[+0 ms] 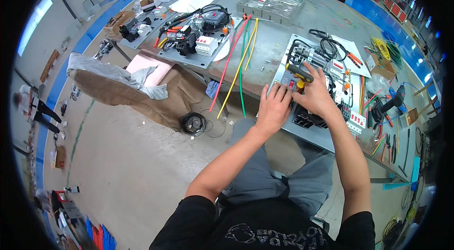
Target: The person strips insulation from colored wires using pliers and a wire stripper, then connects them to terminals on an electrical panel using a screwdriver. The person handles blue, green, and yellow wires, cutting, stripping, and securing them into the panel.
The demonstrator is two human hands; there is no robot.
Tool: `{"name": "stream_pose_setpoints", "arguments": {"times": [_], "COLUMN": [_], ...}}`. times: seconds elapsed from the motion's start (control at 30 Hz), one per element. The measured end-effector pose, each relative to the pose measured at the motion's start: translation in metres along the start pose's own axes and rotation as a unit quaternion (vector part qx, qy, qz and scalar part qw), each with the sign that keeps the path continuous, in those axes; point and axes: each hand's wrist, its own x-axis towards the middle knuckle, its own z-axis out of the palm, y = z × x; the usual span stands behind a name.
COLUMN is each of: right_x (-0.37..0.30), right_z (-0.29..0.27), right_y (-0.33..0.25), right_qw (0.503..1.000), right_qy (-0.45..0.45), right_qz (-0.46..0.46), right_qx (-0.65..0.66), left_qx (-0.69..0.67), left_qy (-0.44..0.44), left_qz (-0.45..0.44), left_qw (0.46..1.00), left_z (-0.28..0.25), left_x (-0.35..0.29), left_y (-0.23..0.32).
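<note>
In my right hand [316, 95] is a screwdriver with a black and yellow handle [301, 73], held over a metal mounting plate of electrical parts. A second yellow piece [300, 85] shows just below that handle, partly hidden by my fingers. My left hand [275, 110] rests on the near left part of the plate [302, 137], close beside the right one. Its fingers are stretched out and slightly apart; their tips touch the components. Black contactors [305, 118] sit below my right hand. A white breaker block with red switches [355, 122] is at the plate's right end.
Red, yellow and green wires [233, 68] hang over the table edge to the left. Farther left lies another wired plate [201, 60]. Clear parts trays [272, 5] stand at the back. A black power drill [391, 103] and pliers [388, 148] lie right. A jacket-draped chair [120, 91] stands left.
</note>
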Motion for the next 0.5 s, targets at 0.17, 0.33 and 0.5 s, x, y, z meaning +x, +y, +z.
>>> {"name": "stream_pose_setpoints", "arguments": {"times": [0.17, 0.33, 0.5], "right_x": [0.005, 0.009, 0.008], "right_z": [-0.006, -0.008, 0.008], "right_y": [0.001, 0.001, 0.008], "right_qw": [0.997, 0.996, 0.999], "right_qy": [-0.073, -0.088, -0.020], "right_qz": [-0.009, -0.028, -0.014], "right_qx": [-0.009, -0.019, -0.024], "left_qx": [-0.001, -0.001, 0.004], "left_qy": [0.020, 0.031, 0.059], "left_qz": [0.015, 0.021, 0.026], "left_qw": [1.000, 0.999, 0.998], "left_z": [0.004, 0.007, 0.005], "left_x": [-0.003, -0.005, -0.004], "left_y": [-0.003, -0.007, -0.005]}}
